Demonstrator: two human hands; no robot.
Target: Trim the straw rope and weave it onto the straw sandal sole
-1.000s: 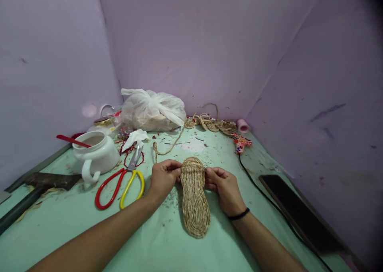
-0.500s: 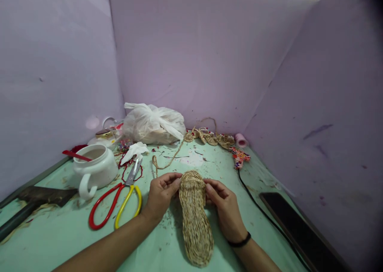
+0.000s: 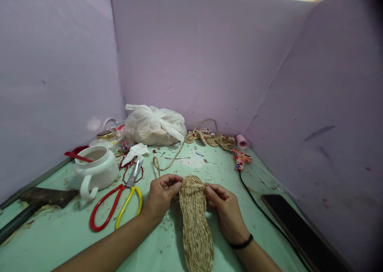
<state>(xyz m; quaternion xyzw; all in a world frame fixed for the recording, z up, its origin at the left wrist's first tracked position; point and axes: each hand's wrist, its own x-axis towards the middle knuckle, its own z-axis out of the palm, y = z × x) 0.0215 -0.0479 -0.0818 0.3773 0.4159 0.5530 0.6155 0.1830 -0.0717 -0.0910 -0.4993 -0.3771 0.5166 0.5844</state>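
A woven straw sole (image 3: 196, 224), shaped like a slipper, points away from me at the front centre of the green table (image 3: 143, 248). Its rounded far end has a raised band across it. My left hand (image 3: 163, 194) pinches the left edge near that end between thumb and fingers. On the right edge, at the same height, my right hand (image 3: 224, 208) pinches it too; a black band circles that wrist. Scissors (image 3: 128, 192) with one red and one yellow handle lie left of my left hand, blades pointing away.
At left are a white pot (image 3: 97, 168) with a red stick and a dark-bladed tool (image 3: 48, 196). A tied plastic bag (image 3: 155, 126), straw pieces (image 3: 209, 138) and a pink spool (image 3: 241, 141) lie along the back. A black phone-like slab (image 3: 299, 228) and cable are at right.
The sole and both hands sit slightly lower in the view, and the background has shifted slightly down and right. Both hands keep their hold.
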